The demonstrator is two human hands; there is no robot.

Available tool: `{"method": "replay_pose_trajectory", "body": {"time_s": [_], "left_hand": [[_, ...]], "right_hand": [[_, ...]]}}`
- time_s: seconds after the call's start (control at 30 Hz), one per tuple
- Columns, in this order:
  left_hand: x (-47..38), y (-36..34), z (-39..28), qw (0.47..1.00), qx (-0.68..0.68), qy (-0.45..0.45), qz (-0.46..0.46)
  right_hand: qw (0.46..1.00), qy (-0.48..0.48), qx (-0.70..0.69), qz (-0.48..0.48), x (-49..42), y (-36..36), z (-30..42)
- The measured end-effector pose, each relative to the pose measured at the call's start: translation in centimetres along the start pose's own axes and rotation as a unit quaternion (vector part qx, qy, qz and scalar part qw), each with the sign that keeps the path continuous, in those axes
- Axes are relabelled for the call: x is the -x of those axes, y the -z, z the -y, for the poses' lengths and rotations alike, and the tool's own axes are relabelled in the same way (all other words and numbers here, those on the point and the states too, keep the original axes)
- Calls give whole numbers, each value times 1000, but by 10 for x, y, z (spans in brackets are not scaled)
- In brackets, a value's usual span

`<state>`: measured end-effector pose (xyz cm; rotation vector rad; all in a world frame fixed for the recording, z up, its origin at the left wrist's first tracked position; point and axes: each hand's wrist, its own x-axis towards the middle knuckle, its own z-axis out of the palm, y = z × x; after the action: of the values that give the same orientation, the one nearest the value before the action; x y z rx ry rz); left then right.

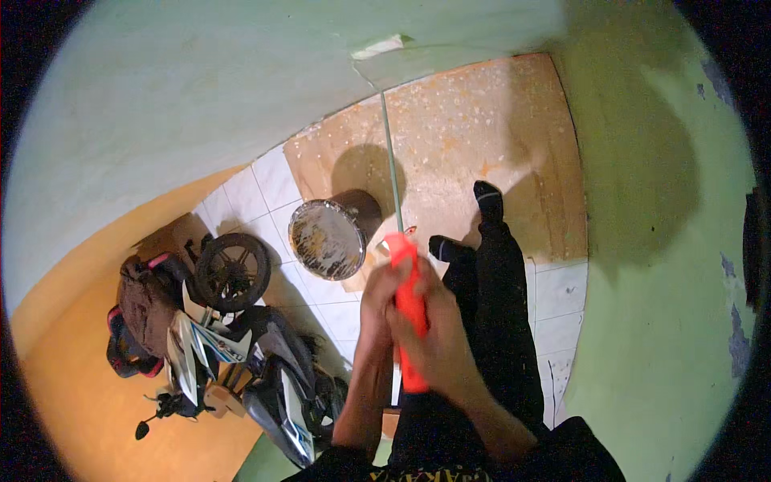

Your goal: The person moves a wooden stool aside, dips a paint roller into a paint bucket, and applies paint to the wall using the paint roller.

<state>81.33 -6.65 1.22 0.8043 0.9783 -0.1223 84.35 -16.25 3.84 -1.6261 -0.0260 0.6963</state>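
Note:
Both of my hands are wrapped around the red handle (412, 307) of a long-handled paint roller. My left hand (380, 292) sits at its upper left, and my right hand (443, 328) grips from the right side. A thin greenish rod (390, 156) runs from the handle away from me to a white roller head (378, 47). That head appears to rest against the pale green wall (241, 66). Just left of the rod stands a round bucket (327, 240), its top smeared with paint. The handle looks slightly blurred.
A paint-spattered brown board (446, 132) covers part of the white tiled floor (337, 319). My feet in dark socks (489, 199) are on it. A motorcycle (223, 343) with a brown cloth (144, 307) over it is at the left. Another green wall (650, 313) rises at the right.

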Motion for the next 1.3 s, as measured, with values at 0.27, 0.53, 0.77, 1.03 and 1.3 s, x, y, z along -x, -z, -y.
{"method": "replay_pose_trajectory", "body": {"time_s": [0.27,0.53,0.77,1.03,1.3], "left_hand": [[-111,-8,19,996,18,-12,88],[-37,-43,35,981,-155,-119,-21],[-96,-55,26,995,5,-56,78],[18,-66,3,999,11,-29,-42],[-86,32,-11,890,-358,-280,-36]], "right_hand": [[987,-116,-103,30,-93,19,-74],[992,-48,-114,6,-25,53,-12],[997,-55,27,50,-93,46,-77],[1000,27,3,-11,3,43,9],[982,-40,-103,150,-77,29,3]]}}
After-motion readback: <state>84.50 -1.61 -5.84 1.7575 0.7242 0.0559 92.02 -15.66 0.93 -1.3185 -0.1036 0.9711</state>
